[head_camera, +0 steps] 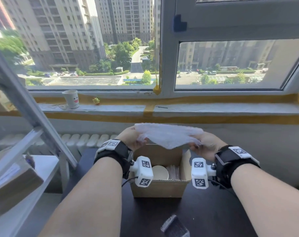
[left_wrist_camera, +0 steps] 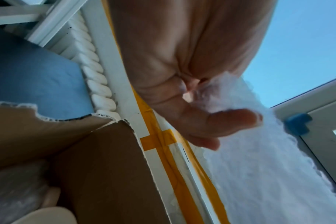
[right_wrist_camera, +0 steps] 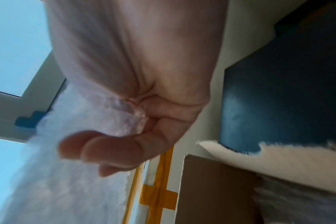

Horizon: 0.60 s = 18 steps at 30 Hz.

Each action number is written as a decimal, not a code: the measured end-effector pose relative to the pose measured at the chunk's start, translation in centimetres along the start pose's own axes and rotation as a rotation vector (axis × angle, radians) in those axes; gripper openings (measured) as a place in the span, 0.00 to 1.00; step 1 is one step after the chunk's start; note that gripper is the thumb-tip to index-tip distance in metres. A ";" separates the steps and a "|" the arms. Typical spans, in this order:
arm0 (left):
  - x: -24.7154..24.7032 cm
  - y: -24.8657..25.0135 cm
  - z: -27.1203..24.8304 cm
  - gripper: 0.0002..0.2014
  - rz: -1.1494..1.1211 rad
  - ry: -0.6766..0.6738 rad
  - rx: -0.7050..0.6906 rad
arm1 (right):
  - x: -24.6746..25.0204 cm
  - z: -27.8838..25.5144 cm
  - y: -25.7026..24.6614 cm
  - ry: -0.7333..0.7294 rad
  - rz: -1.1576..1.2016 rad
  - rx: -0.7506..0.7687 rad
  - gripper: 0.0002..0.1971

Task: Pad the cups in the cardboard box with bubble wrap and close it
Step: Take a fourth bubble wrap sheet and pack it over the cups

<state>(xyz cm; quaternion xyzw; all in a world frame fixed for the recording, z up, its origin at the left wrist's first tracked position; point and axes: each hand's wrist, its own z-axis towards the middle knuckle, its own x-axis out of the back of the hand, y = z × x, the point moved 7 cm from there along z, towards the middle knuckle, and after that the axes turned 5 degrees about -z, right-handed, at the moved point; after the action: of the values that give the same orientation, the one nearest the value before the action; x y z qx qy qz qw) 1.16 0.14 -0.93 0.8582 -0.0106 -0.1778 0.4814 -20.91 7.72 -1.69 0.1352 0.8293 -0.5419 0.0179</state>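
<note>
— Two hands on the wrap?
— Yes: left hand (head_camera: pixel 132 137) and right hand (head_camera: pixel 206 147) each pinch an end of the wrap (head_camera: pixel 169 135), fingers curled round it (stretched between them) above the open box (head_camera: pixel 158 188).
— Cups?
— One cup (head_camera: pixel 160 172) shows inside.

No readable text; only coded square markers (head_camera: pixel 145 164) on wrist cameras

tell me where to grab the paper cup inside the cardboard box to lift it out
Take the paper cup by its rim, coming straight down from above: it stands mouth up against the cardboard box wall, with bubble wrap packed on its right, so its sides look blocked. Both hands are busy holding a bubble wrap sheet.
</note>
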 end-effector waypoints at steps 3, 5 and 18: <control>1.5 -0.8 0.2 0.15 -0.120 0.119 0.019 | -0.6 0.5 0.9 0.095 0.044 -0.044 0.13; 2.1 -1.1 -0.1 0.12 -0.218 0.172 0.030 | -0.5 0.6 0.9 0.164 0.033 -0.081 0.13; 0.8 -5.1 4.5 0.11 1.540 0.088 -0.023 | -3.7 2.9 3.5 0.212 -1.397 -0.065 0.18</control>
<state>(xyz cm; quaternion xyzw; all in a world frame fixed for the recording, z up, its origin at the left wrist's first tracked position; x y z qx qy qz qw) -0.27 -0.96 -7.54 0.6099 -0.5838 0.2415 0.4784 -16.79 5.65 -5.35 -0.3773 0.7350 -0.3854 -0.4109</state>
